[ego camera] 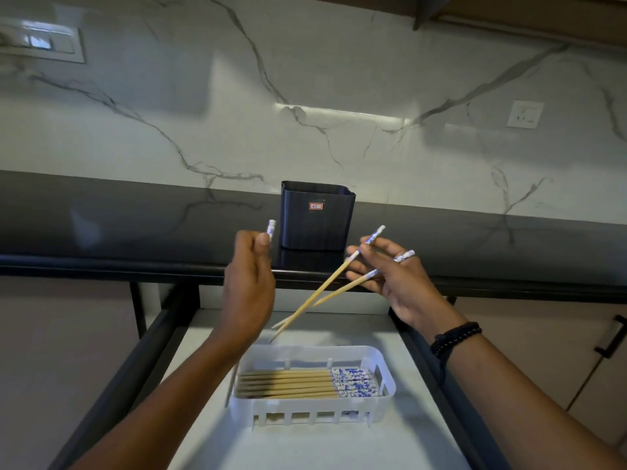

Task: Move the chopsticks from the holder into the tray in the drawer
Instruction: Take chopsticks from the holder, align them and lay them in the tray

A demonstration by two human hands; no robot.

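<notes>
A dark square holder (317, 215) stands on the black counter, and no chopsticks show above its rim. My left hand (249, 283) grips one chopstick (270, 228), whose blue-and-white end sticks up past the thumb and whose shaft runs down behind the wrist. My right hand (395, 278) holds two chopsticks (325, 288), crossed, their tips pointing down-left over the white slotted tray (383, 398). The tray sits in the open drawer (339, 446) and holds several chopsticks (305, 385) lying side by side, patterned ends to the right.
The black counter edge (101, 266) runs across above the drawer. Dark drawer rails (142, 351) flank the white drawer floor. A marble backsplash carries a switch panel (40, 42) and a socket (524, 113). A cabinet handle (610, 337) sits at the right.
</notes>
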